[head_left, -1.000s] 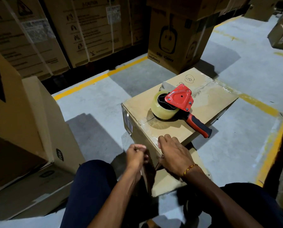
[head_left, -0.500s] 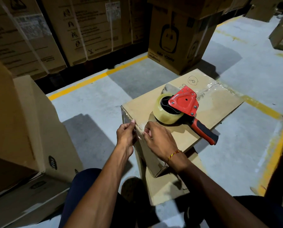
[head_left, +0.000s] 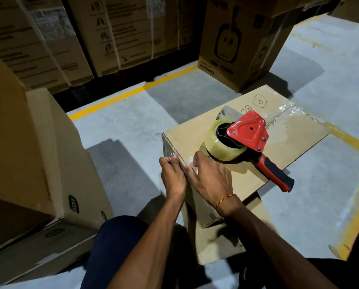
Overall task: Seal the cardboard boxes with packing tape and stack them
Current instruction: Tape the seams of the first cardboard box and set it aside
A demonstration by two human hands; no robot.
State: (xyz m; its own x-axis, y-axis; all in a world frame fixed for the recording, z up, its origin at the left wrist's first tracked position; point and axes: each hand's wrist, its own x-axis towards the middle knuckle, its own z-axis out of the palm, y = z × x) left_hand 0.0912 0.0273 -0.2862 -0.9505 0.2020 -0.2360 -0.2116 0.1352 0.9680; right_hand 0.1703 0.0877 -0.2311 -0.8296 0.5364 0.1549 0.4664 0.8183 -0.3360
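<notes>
A brown cardboard box (head_left: 287,130) sits on the floor in front of me, with clear tape along its top seam. On its lid lies a red tape dispenser (head_left: 249,134) with a clear tape roll and a black and red handle. My left hand (head_left: 172,174) is at the box's near top edge, fingers curled, thumb on the tape strip there. My right hand (head_left: 212,176) lies beside it on the same edge, fingers pressing the tape down over the corner. A flat piece of cardboard (head_left: 222,243) lies under the box.
A large open carton (head_left: 28,159) stands at my left. Stacked strapped cartons (head_left: 74,38) line the back wall behind a yellow floor line (head_left: 132,92). Another printed carton (head_left: 237,49) stands just beyond the box. Grey floor spreads to the right.
Both hands have risen from the lower front face of the box to its top near edge, smoothing the tape upward. The dispenser has stayed on the lid.
</notes>
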